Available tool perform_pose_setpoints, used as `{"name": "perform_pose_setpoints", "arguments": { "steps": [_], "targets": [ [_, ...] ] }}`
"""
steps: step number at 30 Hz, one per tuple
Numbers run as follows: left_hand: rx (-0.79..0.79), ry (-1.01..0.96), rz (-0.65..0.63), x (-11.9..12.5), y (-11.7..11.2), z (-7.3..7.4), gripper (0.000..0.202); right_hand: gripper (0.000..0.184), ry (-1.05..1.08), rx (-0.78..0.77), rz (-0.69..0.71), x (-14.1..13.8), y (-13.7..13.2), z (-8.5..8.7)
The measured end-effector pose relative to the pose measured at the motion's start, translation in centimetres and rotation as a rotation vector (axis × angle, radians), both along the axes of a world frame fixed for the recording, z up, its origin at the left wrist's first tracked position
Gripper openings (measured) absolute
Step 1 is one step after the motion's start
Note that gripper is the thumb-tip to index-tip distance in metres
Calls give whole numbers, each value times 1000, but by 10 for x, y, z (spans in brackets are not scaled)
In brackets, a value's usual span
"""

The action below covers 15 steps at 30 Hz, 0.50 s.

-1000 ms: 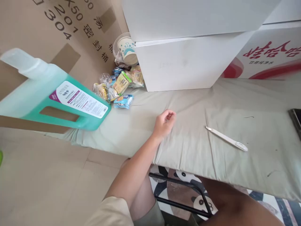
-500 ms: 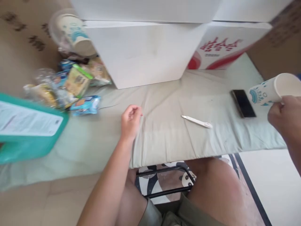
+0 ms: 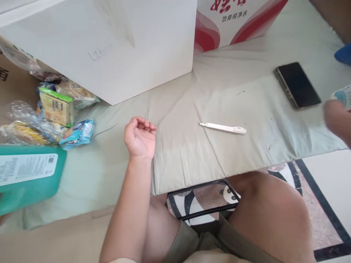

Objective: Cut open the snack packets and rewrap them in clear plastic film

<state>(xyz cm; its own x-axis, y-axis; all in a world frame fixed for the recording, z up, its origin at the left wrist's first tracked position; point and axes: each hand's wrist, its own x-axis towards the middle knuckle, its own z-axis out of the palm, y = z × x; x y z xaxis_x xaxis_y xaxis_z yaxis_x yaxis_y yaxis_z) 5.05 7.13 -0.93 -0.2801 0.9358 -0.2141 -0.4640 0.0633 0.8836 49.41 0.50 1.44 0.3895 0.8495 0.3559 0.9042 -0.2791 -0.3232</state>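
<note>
At the right edge my right hand (image 3: 336, 118), blurred and partly out of view, is closed on a paper cup (image 3: 342, 96) with a blue print; only a bit of the cup shows. My left hand (image 3: 141, 138) rests palm up on the pale green cloth (image 3: 175, 146), fingers loosely curled and apart, with nothing in it. Between the hands lies a slim white tool with a narrow metal tip (image 3: 223, 128), its kind unclear. A dark smartphone (image 3: 298, 84) lies on the cloth just left of the cup.
A large white box (image 3: 153, 47) stands at the back, with a red-and-white carton (image 3: 216, 27) to its right. Wrapped snacks (image 3: 56, 106) are piled at the left, behind a teal container (image 3: 52, 188). Something blue (image 3: 344, 54) shows at the right edge.
The view has turned and come closer to the table. The cup in my right hand has slipped mostly out of the frame. My left hand has turned palm up, its fingers looser.
</note>
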Motion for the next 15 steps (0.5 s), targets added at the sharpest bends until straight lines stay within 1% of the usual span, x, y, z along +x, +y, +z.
{"name": "perform_pose_setpoints", "arguments": {
  "steps": [1,2,3,4,5,7,8,11,13,15],
  "targets": [
    [-2,0,25,-1,2,0,25,34,48,-35,32,-30,4,0],
    [-1,11,56,-4,3,1,24,41,107,-94,124,-63,9,0],
    [1,27,88,-9,4,3,24,50,183,-121,234,-98,16,-1],
    [7,44,118,-15,4,5,24,50,253,-143,383,-133,24,-2],
    [17,56,148,-23,4,8,26,47,310,-135,537,-168,32,-2],
    [48,48,196,-44,0,15,36,44,378,-44,823,-235,48,-1],
    [65,32,210,-55,-3,18,41,43,395,-41,914,-265,56,1],
    [87,-19,191,-90,-13,23,46,43,394,-54,1119,-344,75,14],
    [83,-29,158,-111,-19,23,47,42,342,-43,1251,-391,86,28],
    [67,-21,137,-129,-24,22,51,40,275,-4,1336,-438,101,44]
  ]
}}
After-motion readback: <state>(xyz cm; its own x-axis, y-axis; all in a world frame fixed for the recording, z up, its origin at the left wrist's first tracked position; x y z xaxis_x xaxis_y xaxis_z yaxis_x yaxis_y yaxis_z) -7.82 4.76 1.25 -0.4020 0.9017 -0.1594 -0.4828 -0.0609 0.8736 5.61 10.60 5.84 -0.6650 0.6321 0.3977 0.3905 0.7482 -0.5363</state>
